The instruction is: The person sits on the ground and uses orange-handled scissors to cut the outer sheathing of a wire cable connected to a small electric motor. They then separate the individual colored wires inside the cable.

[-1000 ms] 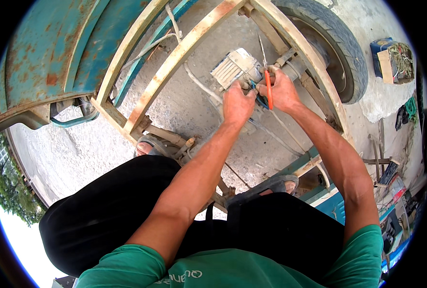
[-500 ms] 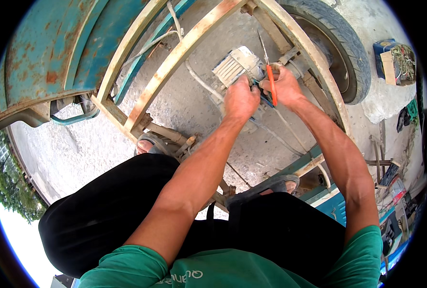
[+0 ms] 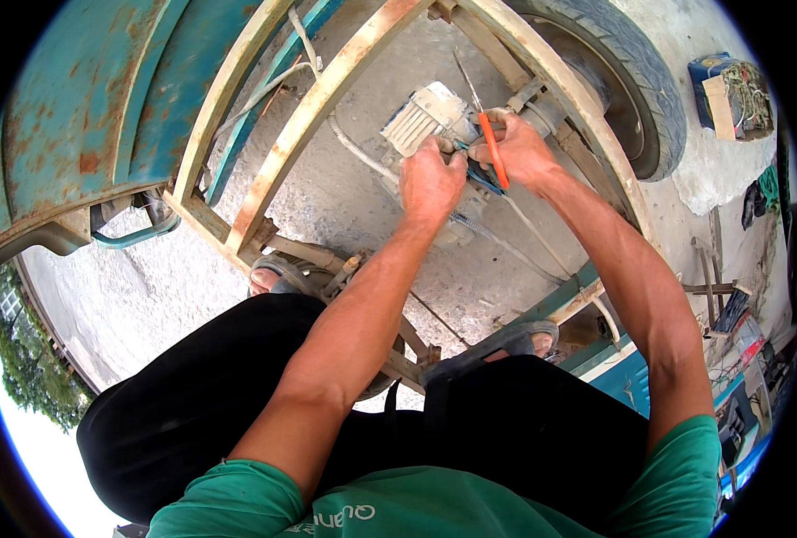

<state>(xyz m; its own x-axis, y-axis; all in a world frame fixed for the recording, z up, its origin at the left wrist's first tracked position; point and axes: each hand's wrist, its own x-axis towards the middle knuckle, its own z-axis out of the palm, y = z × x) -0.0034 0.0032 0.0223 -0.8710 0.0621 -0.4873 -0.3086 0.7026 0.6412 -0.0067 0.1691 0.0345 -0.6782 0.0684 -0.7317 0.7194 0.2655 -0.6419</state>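
Note:
A pair of orange-handled scissors lies across my right hand, its thin metal blades pointing up and away. That hand is closed round it, with thumb and fingertips at thin blue-green wires. My left hand is closed too, pinching the wires from the other side; its fingertips are partly hidden. Just beyond the hands sits a dusty, finned metal motor housing. More dark blue wiring hangs below the right fingers, and a pale cable runs down toward the frame.
A rusty cream metal frame surrounds the work, with a tyred wheel at its right. A rusted teal body panel stands at left. A blue box of tangled wire is at far right. My sandalled feet straddle the lower frame.
The whole view has shifted slightly, so the frame and motor appear a little further left and up. Both hands stay at the wires, and the scissors remain in the right hand.

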